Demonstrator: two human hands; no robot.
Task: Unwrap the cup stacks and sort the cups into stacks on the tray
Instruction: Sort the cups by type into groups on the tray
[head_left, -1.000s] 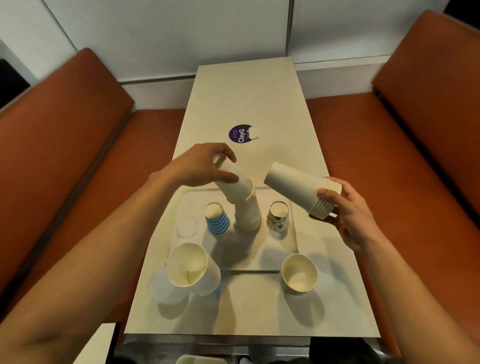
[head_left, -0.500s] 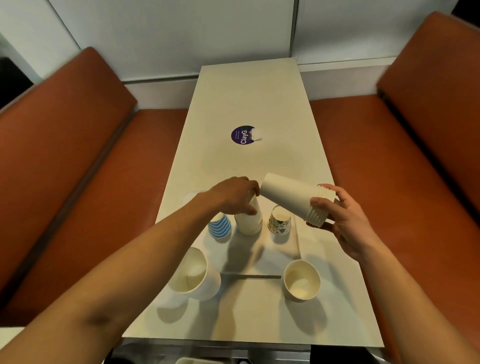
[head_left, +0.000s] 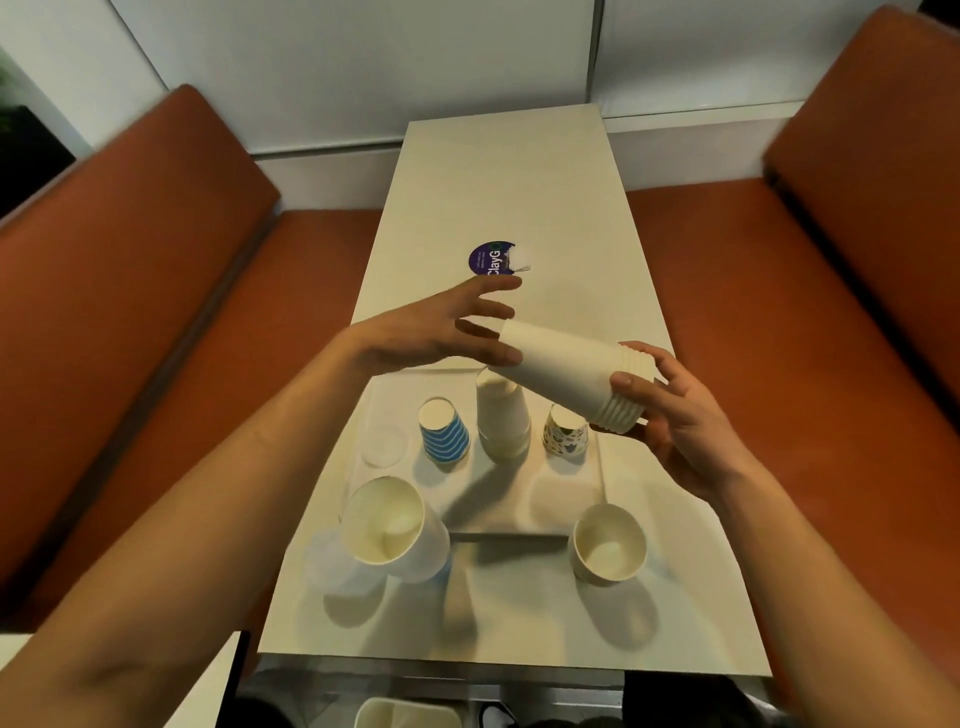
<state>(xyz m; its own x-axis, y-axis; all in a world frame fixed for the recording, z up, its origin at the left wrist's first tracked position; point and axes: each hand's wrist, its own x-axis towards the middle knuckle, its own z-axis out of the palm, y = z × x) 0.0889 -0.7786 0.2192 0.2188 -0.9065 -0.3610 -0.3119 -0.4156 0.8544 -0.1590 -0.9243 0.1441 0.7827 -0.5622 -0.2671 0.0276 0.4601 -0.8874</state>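
Observation:
My right hand (head_left: 670, 415) grips the rim end of a stack of plain white cups (head_left: 566, 374), held on its side above the tray (head_left: 498, 514). My left hand (head_left: 441, 327) reaches to the stack's narrow end with fingers spread, thumb touching its side. On the tray stand an upside-down stack of white cups (head_left: 503, 415), an upside-down blue-striped cup (head_left: 442, 430) to its left and an upside-down patterned cup (head_left: 565, 431) to its right.
A large white cup (head_left: 387, 525) lies tilted at the tray's near left corner. A small upright white cup (head_left: 609, 541) stands at its near right. A round purple sticker (head_left: 491, 258) marks the table farther off. Orange benches flank the narrow table.
My left hand let go of the cup it set on the tray's white stack and rose to the narrow end of the held stack. My right hand kept its grip.

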